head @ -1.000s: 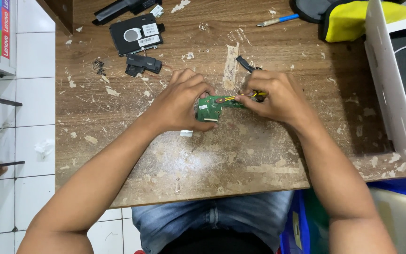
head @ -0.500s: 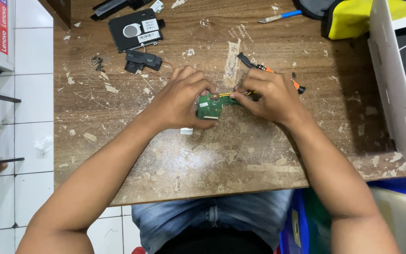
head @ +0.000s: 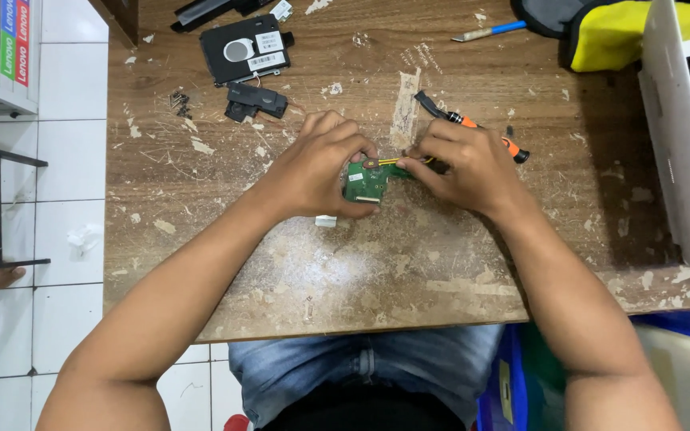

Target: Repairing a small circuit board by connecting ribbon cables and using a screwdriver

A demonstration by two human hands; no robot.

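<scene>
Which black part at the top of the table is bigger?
The flat black part with the round silver patch is bigger. The small black part just below it is plain and much shorter.

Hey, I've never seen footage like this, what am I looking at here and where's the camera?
There is no machine: the one view comes from a camera worn on a person's head, looking down at their own bare hands over a scuffed wooden table. The left hand and right hand together hold a small green circuit board with thin wires attached. Behind the right hand lies an orange-and-black tool. Farther back are a black flat part, a smaller black piece and a blue-handled tool. A yellow bag sits top right.
</scene>
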